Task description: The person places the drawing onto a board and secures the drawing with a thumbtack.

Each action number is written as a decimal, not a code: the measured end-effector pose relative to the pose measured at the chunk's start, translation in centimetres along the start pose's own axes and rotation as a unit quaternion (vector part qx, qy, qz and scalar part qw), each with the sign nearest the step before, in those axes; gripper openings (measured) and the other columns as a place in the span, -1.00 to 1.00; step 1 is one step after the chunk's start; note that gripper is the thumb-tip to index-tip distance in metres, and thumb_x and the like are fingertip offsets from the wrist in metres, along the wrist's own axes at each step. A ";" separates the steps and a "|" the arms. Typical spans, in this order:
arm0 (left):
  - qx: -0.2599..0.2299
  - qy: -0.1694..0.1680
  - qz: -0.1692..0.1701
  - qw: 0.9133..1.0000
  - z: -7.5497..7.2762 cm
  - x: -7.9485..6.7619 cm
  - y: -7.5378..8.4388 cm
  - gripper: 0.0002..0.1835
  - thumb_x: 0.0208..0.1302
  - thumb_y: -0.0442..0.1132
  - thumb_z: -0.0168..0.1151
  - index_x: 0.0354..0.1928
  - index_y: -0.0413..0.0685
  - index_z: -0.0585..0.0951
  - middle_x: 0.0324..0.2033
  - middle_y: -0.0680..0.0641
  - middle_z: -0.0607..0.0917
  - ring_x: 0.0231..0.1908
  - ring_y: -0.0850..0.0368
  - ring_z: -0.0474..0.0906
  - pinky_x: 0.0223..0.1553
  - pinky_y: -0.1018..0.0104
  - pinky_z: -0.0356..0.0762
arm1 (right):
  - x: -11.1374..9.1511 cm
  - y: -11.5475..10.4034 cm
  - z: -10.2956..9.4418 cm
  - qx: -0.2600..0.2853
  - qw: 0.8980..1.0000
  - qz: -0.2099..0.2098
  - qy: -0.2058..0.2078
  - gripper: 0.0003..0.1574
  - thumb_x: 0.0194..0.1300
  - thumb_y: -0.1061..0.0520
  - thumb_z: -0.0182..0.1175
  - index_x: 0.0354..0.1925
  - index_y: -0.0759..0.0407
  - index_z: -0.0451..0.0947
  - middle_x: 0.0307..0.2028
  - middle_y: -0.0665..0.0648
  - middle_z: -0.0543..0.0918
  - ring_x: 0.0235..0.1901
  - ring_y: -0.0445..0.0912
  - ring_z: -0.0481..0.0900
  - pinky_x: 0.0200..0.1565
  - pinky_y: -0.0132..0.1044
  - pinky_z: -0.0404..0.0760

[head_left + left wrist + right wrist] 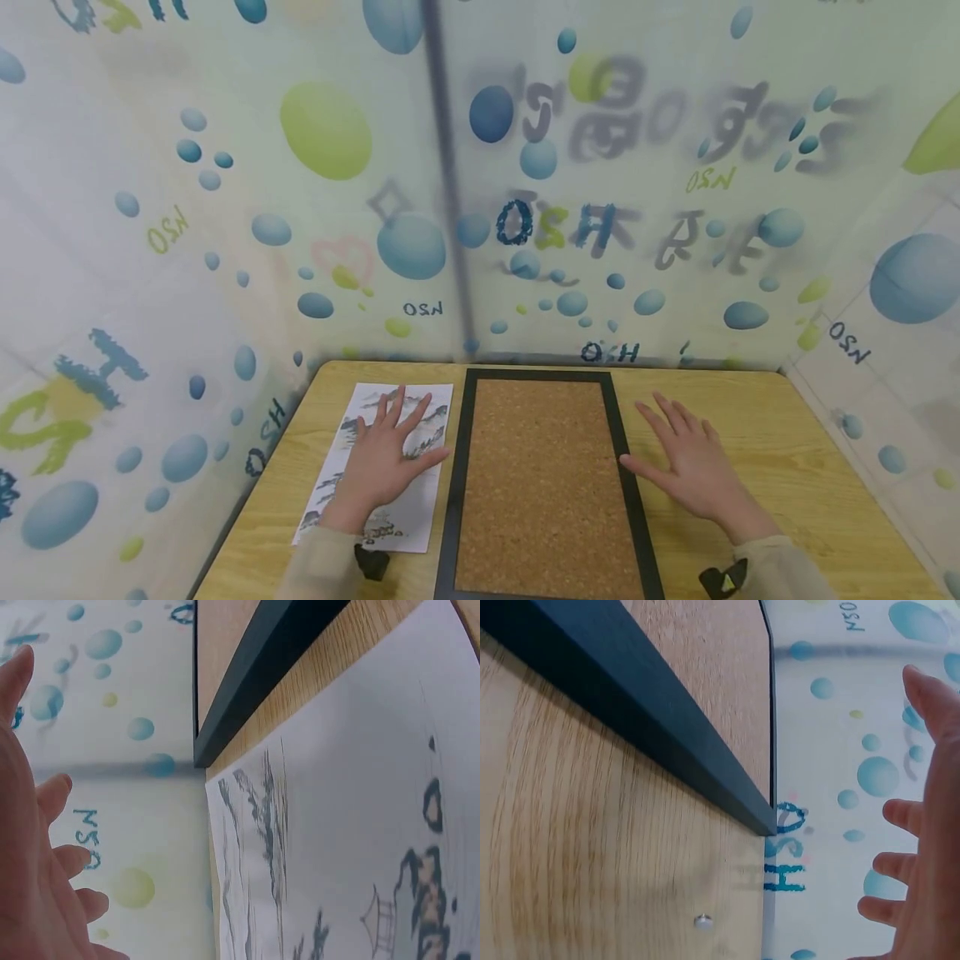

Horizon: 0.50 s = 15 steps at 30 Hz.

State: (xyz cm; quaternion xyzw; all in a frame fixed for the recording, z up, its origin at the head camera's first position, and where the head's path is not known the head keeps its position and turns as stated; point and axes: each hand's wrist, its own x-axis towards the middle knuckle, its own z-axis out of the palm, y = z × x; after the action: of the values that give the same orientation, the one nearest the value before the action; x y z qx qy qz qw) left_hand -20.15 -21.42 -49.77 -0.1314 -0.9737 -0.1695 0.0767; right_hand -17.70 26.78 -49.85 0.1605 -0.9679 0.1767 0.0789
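Note:
A cork board (543, 492) in a black frame lies in the middle of the wooden table. To its left is a white sheet (412, 508) with an ink landscape of mountains; a small pavilion (380, 921) shows on it in the left wrist view. My left hand (381, 458) hovers over this sheet, fingers spread and holding nothing. On the other side, my right hand (690, 467) is above the table just right of the frame, fingers spread, nothing in it. A small silvery pin-like piece (703, 922) sits on the table in the right wrist view.
The wooden table (757, 417) meets a pale wall covering (652, 42) at the back, printed with blue and green bubbles and lettering. Similar coverings rise at the left and right sides. A dark band (448, 167) wears down the back covering.

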 end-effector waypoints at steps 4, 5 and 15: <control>-0.020 0.004 -0.018 1.000 -0.7 -0.3 -0.8 0.00 0.33 0.52 0.17 0.67 0.27 0.19 0.65 -0.24 0.01 0.59 -0.43 -0.13 0.33 -0.70 -0.11 | -0.2 0.8 -0.2 0.032 0.999 0.000 0.004 0.09 0.48 -0.40 0.21 0.67 0.08 0.12 0.61 0.41 0.09 0.48 0.52 0.09 0.29 0.61 0.06; -0.025 0.003 -0.025 0.999 -0.8 -0.4 -1.0 0.00 0.34 0.51 0.17 0.68 0.25 0.19 0.65 -0.25 0.01 0.59 -0.43 -0.13 0.34 -0.68 -0.11 | -0.3 1.1 -0.2 0.042 0.999 -0.001 0.007 0.07 0.48 -0.37 0.23 0.67 0.08 0.12 0.60 0.41 0.10 0.48 0.52 0.10 0.29 0.61 0.08; -0.122 -0.019 -0.120 0.985 -1.4 -1.2 -4.1 0.00 0.41 0.44 0.18 0.71 0.19 0.09 0.68 -0.23 -0.13 0.60 -0.44 -0.22 0.40 -0.61 -0.21 | -0.8 3.0 0.0 0.129 0.991 0.002 0.024 -0.04 0.53 -0.15 0.28 0.65 0.14 0.16 0.58 0.47 0.12 0.46 0.55 0.12 0.23 0.61 0.18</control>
State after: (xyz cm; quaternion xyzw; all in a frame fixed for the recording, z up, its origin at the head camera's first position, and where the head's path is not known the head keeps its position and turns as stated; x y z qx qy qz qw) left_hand -19.99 -25.92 -50.03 -0.0255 -0.9557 -0.2924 0.0207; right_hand -18.02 29.68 -51.00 0.1628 -0.9353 0.3038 0.0801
